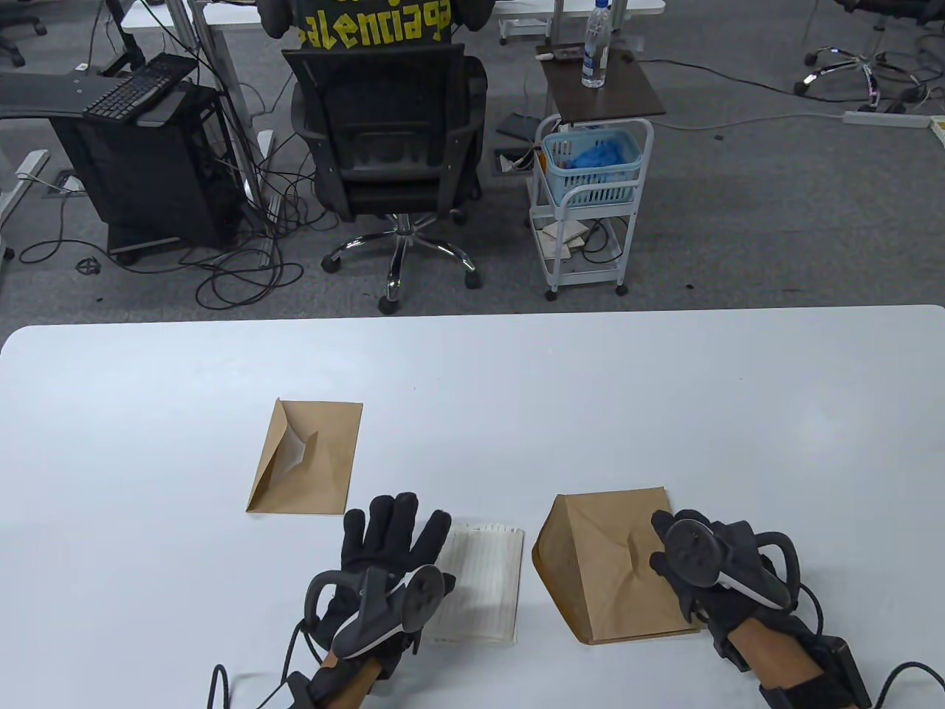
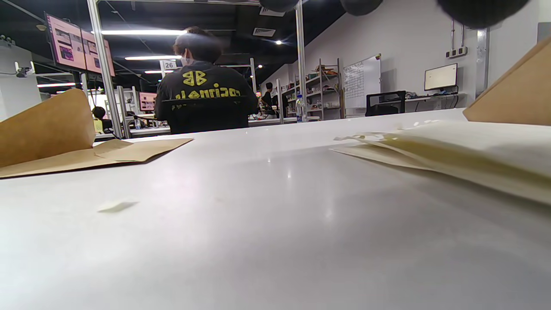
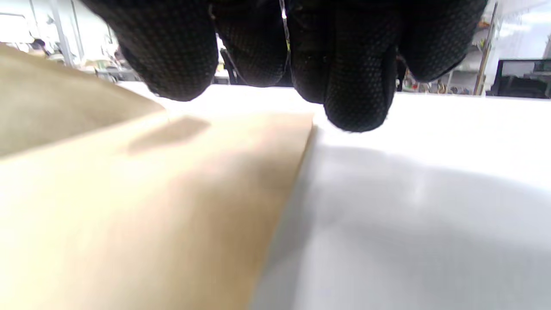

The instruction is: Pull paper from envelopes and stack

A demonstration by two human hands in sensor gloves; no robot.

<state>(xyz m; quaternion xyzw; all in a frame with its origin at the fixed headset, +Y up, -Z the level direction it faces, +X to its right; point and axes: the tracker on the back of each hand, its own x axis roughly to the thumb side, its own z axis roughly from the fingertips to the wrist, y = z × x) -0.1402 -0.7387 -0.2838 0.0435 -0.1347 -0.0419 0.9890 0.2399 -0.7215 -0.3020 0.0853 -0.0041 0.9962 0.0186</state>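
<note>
I see my left hand (image 1: 391,550) lying flat near the surface's (image 1: 664,399) front edge, fingers stretched wide and holding nothing; its right side overlaps the left edge of the paper stack (image 1: 481,583), though I cannot tell whether it presses on the sheets. The stack is white lined paper, lying between the two envelopes close to the front edge.

My right hand (image 1: 701,561) rests on the right part of the right envelope (image 1: 609,565), a brown one lying flat with its flap toward the left and a crease near its middle. In the right wrist view the gloved fingertips (image 3: 357,86) hang curled just above the envelope's edge and the bare surface; I cannot tell whether they grip the envelope or only touch it.

The left envelope (image 1: 306,458), also brown, lies farther back and left of the paper, apart from both hands, with its flap open and a pale patch showing at the middle. In the left wrist view its raised flap (image 2: 45,127) stands tilted up.
</note>
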